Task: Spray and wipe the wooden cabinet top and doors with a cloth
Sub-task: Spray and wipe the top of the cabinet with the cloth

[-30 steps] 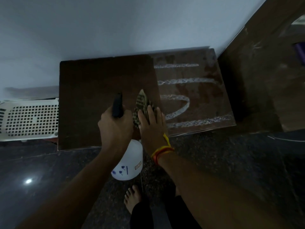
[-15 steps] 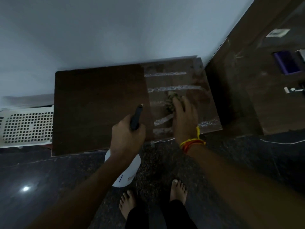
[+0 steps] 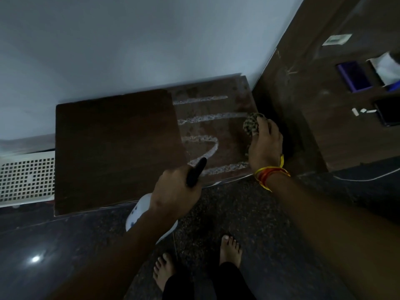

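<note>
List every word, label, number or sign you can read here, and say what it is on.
No text is legible.
Spray bottle in the left hand: blue marks, too blurred to read.
White plate on the brown panel at right: print too small to read.
Cloth under the right hand: a pattern, no lettering.

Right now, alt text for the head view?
Seen from above, a person's right hand presses a patterned cloth onto the right edge of a dark wooden cabinet top, beside foamy spray streaks. The left hand holds a white spray bottle at the front edge. Bare feet stand on dark speckled floor.
</note>
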The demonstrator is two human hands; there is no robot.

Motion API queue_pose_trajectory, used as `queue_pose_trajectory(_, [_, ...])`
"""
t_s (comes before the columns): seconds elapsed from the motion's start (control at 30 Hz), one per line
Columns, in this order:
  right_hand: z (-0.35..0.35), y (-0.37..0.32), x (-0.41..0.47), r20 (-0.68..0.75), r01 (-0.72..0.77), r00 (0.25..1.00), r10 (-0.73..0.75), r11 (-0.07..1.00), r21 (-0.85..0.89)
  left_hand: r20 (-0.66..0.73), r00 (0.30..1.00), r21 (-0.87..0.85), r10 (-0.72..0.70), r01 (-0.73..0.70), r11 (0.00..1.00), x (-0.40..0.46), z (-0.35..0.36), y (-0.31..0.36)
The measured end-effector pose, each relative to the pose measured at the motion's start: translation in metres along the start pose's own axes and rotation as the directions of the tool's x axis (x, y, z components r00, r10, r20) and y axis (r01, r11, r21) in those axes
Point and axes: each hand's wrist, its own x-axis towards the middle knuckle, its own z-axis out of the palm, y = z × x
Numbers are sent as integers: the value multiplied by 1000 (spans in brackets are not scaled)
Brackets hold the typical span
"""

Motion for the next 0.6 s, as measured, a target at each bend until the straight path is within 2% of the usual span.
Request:
queue_pose_trajectory(0.17, [-5, 12, 5, -15, -36, 999, 36, 999, 11, 112, 984, 118, 138, -152, 981, 3, 3, -2])
queue_pose_trajectory(0.3, [-9, 17, 6, 2, -61, 998, 61, 998, 1, 210, 968, 200, 138, -181, 963, -2, 1, -4])
queue_pose_trajectory(0.43, [-10, 15, 2, 34, -69, 997, 69, 998, 7, 197, 975, 219, 105, -148, 964, -8, -4, -12])
queue_pose_trajectory(0.6, [-7, 9, -1, 57, -65, 996, 63, 998, 18, 107, 994, 153, -24, 7, 988, -8, -17, -26])
